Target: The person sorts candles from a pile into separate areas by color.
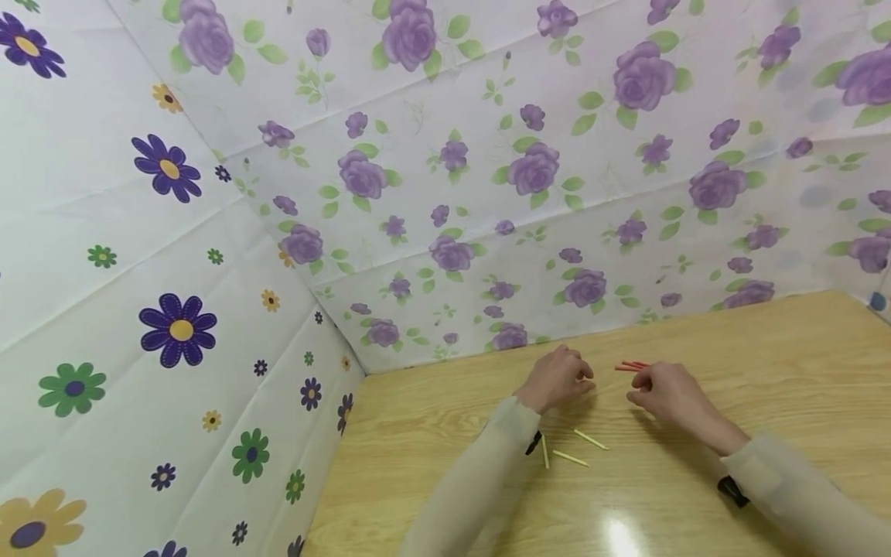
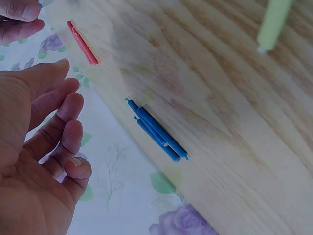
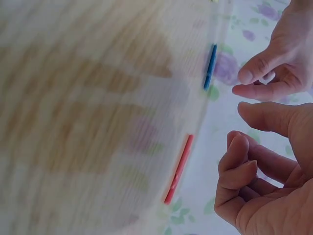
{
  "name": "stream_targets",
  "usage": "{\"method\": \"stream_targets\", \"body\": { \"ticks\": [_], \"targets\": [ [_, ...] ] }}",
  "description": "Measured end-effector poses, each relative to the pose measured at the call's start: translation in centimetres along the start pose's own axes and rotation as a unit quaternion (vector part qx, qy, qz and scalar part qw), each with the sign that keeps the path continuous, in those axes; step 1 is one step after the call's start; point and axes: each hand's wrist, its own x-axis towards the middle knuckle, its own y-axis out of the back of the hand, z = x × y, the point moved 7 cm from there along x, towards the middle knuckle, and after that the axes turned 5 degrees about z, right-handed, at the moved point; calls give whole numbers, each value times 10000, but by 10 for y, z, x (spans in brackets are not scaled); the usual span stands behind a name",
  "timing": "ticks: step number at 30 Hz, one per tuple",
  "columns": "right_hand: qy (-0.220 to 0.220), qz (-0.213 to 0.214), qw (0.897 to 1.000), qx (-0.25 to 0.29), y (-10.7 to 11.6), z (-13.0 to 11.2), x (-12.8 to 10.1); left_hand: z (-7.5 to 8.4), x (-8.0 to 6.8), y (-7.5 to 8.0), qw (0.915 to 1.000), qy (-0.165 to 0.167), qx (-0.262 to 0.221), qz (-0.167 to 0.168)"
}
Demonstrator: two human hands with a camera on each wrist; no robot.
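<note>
Has red sticks (image 3: 179,169) lying together toward the far edge of the surface (image 1: 800,371), just beside the right hand (image 1: 674,396) and slightly to its left, with that hand's fingers loosely bent and released. Has blue sticks (image 2: 162,132) bunched farther left along the same edge, near the left hand (image 1: 557,381), likewise with fingers half bent and released, and three pale yellow sticks (image 1: 571,458) spread apart on the near side. Has a rose-printed cloth (image 1: 418,224) beyond the far edge and a daisy-printed cloth (image 1: 118,333) at left.
</note>
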Motion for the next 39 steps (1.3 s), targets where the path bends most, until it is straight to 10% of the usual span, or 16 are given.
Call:
{"method": "stream_targets", "body": {
  "ticks": [39],
  "targets": [
    [213,-292,9993,118,-35,-28,-22,-30,-74,-10,9984,-48,-559,2]
  ]
}}
